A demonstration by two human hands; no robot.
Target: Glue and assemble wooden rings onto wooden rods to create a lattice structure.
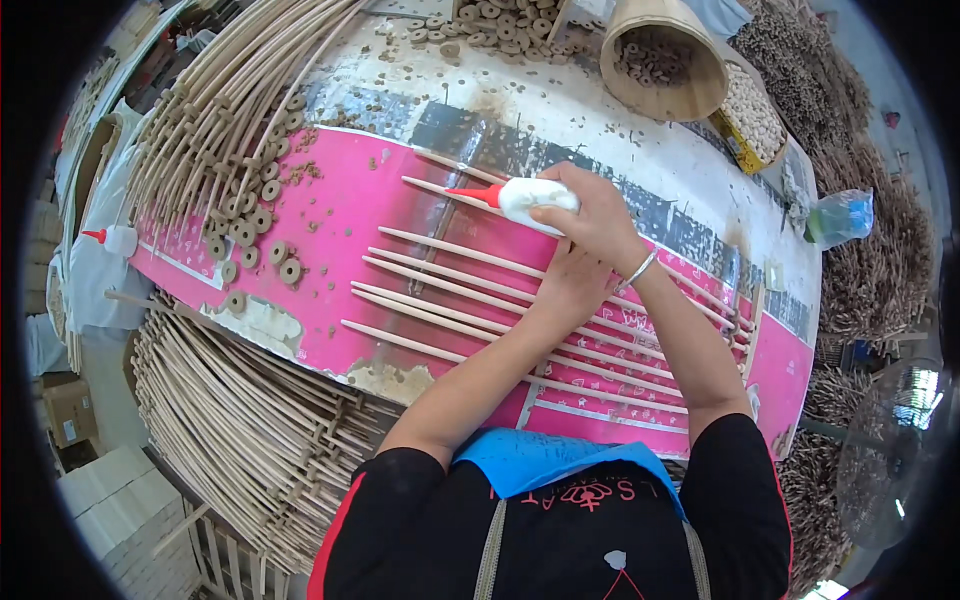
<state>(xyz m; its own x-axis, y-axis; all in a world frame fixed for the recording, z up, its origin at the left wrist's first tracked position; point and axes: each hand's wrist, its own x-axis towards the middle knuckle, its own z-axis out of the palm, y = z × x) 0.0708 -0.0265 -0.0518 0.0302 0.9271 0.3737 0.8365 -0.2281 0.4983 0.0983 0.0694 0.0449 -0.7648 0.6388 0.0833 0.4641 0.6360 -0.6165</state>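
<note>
My right hand [597,215] is wrapped round a white squeeze bottle [538,203] with a red nozzle. The bottle lies tilted sideways, its nozzle pointing left at the tapered end of a thin wooden rod [425,186]. Just below it, my left hand [574,286] is bent over the rods with its fingers bunched together. Its fingertips are partly hidden by my right hand, so what they pinch does not show. Several more pale wooden rods [450,318] lie side by side, tips to the left, on the pink table cover [345,200].
Wooden rings [290,271] lie scattered left of the rods, near a bundle of rods with rings [215,110]. Another red-tipped bottle [118,240] sits at the far left. A tipped wooden bucket [663,100] and a yellow box of beads [745,150] stand far right. A strip [754,330] edges the rods' right ends.
</note>
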